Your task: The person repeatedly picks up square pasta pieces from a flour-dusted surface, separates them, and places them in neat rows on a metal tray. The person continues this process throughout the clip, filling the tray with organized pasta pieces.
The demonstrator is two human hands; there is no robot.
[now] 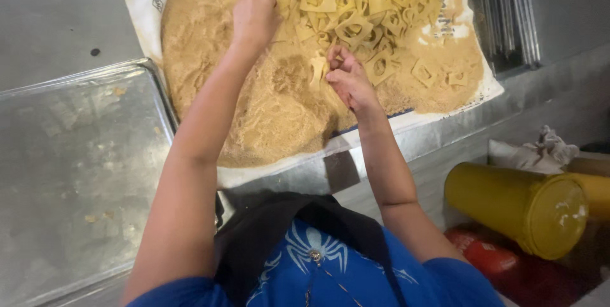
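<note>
A white sheet (141, 8) on the steel counter carries a wide bed of tan crumbs (267, 110) and, at the far side, a heap of square dough pieces with holes (356, 2). My left hand (254, 14) reaches into the near left edge of that heap, fingers on a piece. My right hand (348, 78) pinches a crumb-coated dough piece (318, 68) just above the crumbs in the middle.
An empty metal baking tray (70, 173) lies on the counter to the left. Metal rods (508, 8) lie at the far right. Lower right holds a yellow lidded tub (521, 205), a crumpled cloth (540, 154) and a red object (489, 256).
</note>
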